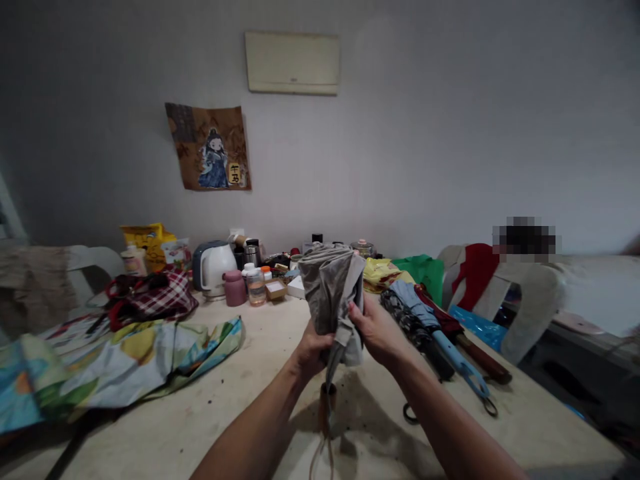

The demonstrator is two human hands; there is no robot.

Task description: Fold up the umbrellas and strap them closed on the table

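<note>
A grey folding umbrella (327, 280) stands nearly upright in front of me, its loose cloth gathered in folds. Its brown handle (327, 407) points down toward me, with a thin cord loop hanging from the end. My left hand (313, 348) is closed around the lower left of the cloth. On the other side, my right hand (370, 327) grips the right edge of the cloth, thumb up against a fold. To the right lie a black patterned umbrella (415, 327), a light blue umbrella (445, 347) and a dark red umbrella (467, 347), all folded.
A colourful patterned umbrella cloth (145, 360) spreads over the left of the table (240, 407). Behind it are a plaid bag (165, 293), a white kettle (219, 267), a pink jar (234, 288) and several bottles. A green bag (423, 275) and chairs (537, 307) stand at the right.
</note>
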